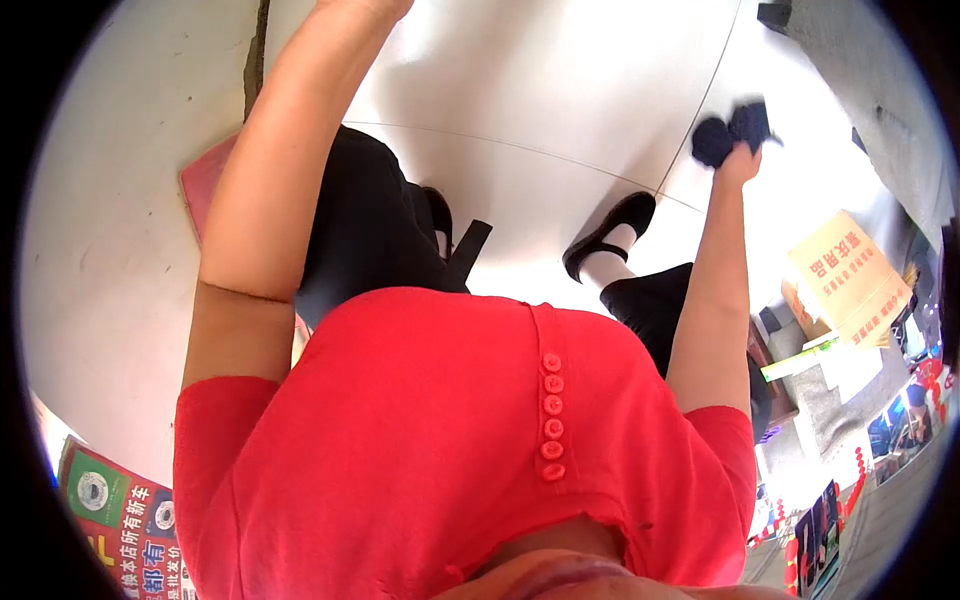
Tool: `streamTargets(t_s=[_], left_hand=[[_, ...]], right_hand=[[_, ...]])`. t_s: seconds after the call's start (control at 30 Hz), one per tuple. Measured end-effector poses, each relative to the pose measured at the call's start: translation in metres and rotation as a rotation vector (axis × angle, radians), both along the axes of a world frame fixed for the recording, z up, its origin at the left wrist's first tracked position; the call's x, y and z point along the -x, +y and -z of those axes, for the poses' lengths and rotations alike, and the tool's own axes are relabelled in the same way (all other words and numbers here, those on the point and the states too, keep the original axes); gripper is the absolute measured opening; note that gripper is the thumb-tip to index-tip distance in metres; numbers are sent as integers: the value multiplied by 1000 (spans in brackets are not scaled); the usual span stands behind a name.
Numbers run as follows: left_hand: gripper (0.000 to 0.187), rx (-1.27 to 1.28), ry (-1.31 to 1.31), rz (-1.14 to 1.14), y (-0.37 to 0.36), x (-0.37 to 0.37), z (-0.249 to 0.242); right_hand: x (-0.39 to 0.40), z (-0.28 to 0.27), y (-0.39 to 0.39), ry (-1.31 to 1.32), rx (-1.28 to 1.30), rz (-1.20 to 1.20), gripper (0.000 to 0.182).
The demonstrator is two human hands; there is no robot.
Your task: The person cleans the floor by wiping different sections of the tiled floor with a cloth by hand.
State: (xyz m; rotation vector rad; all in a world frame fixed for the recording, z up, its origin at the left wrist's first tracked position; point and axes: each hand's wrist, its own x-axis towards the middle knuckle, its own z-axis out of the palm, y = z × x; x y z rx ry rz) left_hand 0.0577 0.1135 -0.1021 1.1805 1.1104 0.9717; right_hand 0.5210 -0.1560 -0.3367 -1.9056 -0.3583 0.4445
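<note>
My right hand [741, 164] is closed around a dark navy, soft-looking bundle [737, 130]. The bundle shows as two rounded lumps, blurred by motion, and I cannot tell what kind of thing it is. It is out over the pale floor, at the end of my stretched right arm [712, 290]. My left forearm [285, 150] reaches up to the top edge of the view, where it is cut off at the wrist, so the left hand and anything in it are out of sight.
Black shoes [612, 232] with white socks stand on the tiled floor [540, 90]. At the right is a cardboard box [848, 275] with red print, beside piled goods. A printed poster [120, 515] shows at lower left. Near my left arm lies a reddish slab [206, 180].
</note>
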Motion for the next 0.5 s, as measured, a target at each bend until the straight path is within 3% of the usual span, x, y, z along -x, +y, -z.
streamTargets(t_s=[0.03,0.07,0.1,0.13,0.2,0.27,0.3,0.33,0.4,0.5], left_hand=[[26,-4,-11,-15,1,3,1],[26,-7,-22,-32,2,5,2],[26,-12,-21,-38,2,8,0],[25,-6,8,-76,0,10,-4],[25,6,36,-116,0,13,-6],[25,19,38,-132,2,16,-8],[25,17,38,-137,3,16,-7],[25,10,17,-140,4,18,-7],[24,0,1,-147,5,19,-7],[24,-17,26,-176,7,21,-1]], right_hand=[[16,-25,-4,-95,488,150,46],[7,-9,-20,-68,675,180,51],[-1,0,-32,47,700,54,56],[5,11,-28,0,749,87,57],[17,31,-4,-165,778,-35,60],[79,15,56,-338,735,-210,60],[96,27,80,-410,630,-361,57],[123,42,102,-654,492,-489,52],[200,34,143,-775,300,-755,47],[325,21,158,-657,304,-1026,47]])
